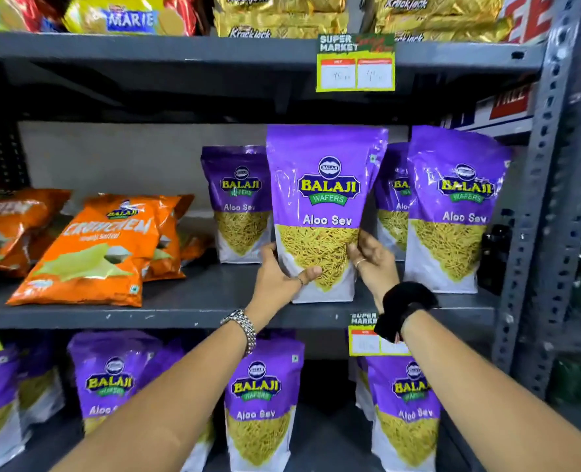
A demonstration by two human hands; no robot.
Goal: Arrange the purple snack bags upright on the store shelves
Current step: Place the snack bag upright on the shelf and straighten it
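A purple Aloo Sev bag (326, 185) stands upright at the front of the middle shelf (193, 301). My left hand (278, 277) grips its lower left side with the thumb across the front. My right hand (374, 260) holds its lower right edge. Behind it to the left stands another purple bag (238, 202). A third purple bag (455, 206) stands upright to the right, with one more purple bag (391, 199) partly hidden between them. Several purple bags (261, 400) stand on the lower shelf.
Orange snack bags (95, 250) lie flat on the left of the middle shelf. Yellow price tags (355, 68) hang from the shelf edges. Biscuit packs (132, 18) fill the top shelf. A perforated grey metal upright (534, 199) bounds the shelves on the right.
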